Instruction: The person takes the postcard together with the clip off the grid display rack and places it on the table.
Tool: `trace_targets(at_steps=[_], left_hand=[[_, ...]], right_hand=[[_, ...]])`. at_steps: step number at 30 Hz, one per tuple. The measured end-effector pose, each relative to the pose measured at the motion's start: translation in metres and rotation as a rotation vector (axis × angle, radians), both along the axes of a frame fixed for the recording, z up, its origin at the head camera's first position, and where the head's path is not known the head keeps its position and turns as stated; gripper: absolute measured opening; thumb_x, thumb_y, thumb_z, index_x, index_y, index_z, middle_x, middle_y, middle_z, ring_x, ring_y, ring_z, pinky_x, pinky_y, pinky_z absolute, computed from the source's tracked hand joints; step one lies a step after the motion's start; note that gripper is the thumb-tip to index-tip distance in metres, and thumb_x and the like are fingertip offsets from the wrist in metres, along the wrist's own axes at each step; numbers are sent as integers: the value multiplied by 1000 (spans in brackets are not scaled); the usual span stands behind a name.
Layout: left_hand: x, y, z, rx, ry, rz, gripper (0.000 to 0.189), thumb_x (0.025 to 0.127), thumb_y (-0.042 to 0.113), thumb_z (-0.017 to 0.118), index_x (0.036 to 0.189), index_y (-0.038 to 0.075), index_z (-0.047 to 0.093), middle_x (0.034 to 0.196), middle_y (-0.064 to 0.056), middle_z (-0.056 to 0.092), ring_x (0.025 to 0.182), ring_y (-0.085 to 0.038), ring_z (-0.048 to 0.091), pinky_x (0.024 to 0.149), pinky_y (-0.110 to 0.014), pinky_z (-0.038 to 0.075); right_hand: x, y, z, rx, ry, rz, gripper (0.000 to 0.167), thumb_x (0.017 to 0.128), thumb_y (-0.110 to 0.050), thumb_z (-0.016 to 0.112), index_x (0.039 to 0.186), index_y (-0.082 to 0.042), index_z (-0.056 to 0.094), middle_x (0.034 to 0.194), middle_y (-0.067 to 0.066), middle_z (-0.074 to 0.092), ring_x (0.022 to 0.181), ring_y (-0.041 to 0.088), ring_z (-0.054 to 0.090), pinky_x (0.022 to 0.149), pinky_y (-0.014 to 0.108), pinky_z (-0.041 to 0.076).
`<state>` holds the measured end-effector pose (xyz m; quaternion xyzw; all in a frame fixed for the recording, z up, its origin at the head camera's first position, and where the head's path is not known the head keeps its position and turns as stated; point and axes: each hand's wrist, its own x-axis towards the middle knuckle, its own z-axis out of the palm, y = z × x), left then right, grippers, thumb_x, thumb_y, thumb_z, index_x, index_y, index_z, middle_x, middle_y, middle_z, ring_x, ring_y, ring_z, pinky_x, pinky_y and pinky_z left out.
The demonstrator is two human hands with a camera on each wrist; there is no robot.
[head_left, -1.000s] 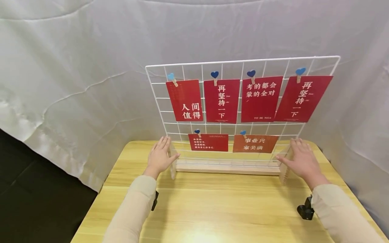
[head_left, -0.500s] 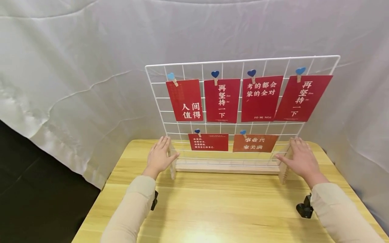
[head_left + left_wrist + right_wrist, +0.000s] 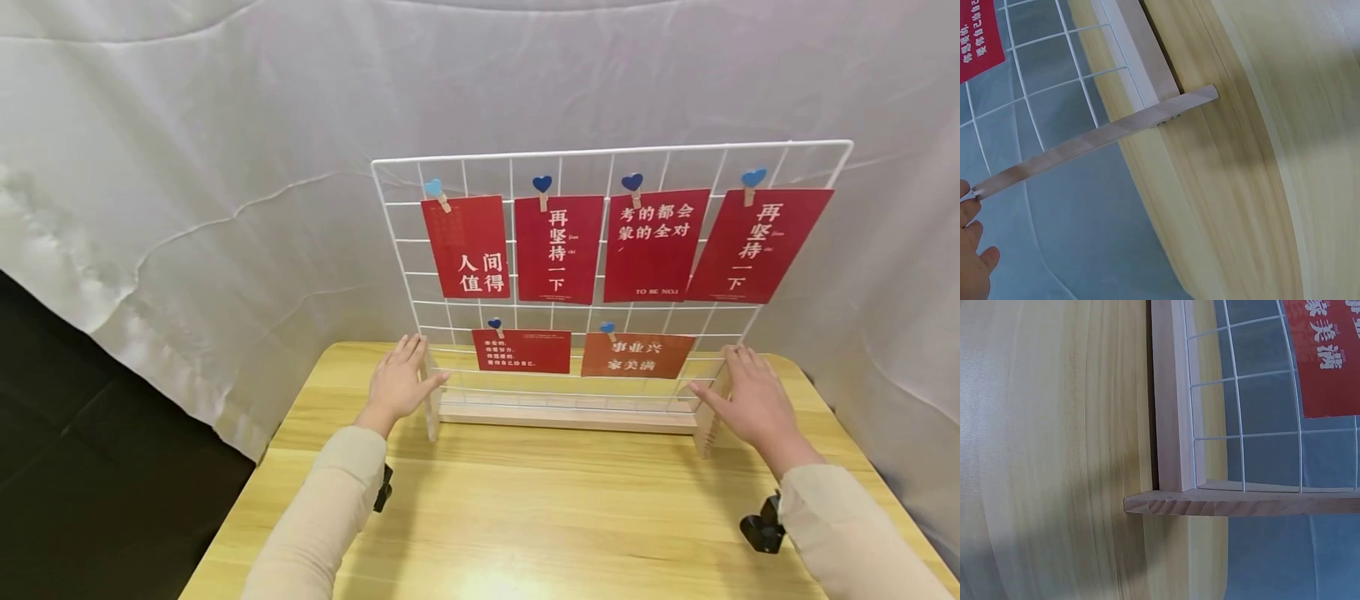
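Observation:
A white wire grid rack [image 3: 611,152] stands upright in a wooden base [image 3: 566,418] with a wooden support at each end. Red cards, such as the left one [image 3: 472,242], hang on it in two rows, each by a heart-topped clothespin [image 3: 543,187]. One lower card [image 3: 637,355] is more orange. My left hand [image 3: 397,383] rests against the left support [image 3: 1094,137], fingers fairly straight and thumb apart; its fingertips touch the support's upper end. At the right support [image 3: 1241,503], my right hand [image 3: 753,404] lies the same way. The right wrist view does not show that hand.
The rack is near the back edge of a light wooden table [image 3: 525,508]. Grey cloth [image 3: 300,108] hangs behind it and at the sides. A dark area [image 3: 97,442] lies beyond the table at the left. Black wrist cameras [image 3: 763,525] sit under the sleeves.
Rack, hands and table have shifted slightly rightward in the head view, mostly as the camera turns. Both hands keep their places at the supports, and the cards hang as before.

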<state>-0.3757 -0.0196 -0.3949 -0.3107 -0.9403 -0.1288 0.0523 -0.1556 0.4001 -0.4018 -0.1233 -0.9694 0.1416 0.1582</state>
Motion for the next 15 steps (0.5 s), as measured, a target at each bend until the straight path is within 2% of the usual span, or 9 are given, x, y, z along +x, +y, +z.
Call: trace_targets(at_steps=[8,15], left_hand=[[3,-4,12,53,-13,14,72,82,49,47,135,5,26,138,-13,24,127,-28,16,99,-46,17],[8,-6,20,185,-19,-7,68,84,43,49,133,2,28,136,-14,28,125,-29,21,99,-47,18]], right_hand=[[6,-7,0,-8,41,16,80,85,-44,48,132,11,14,134,32,15,121,45,13,98,53,6],[6,-26,2,-64,92,49,74,85,-40,50,127,15,24,129,35,23,119,47,16,96,56,11]])
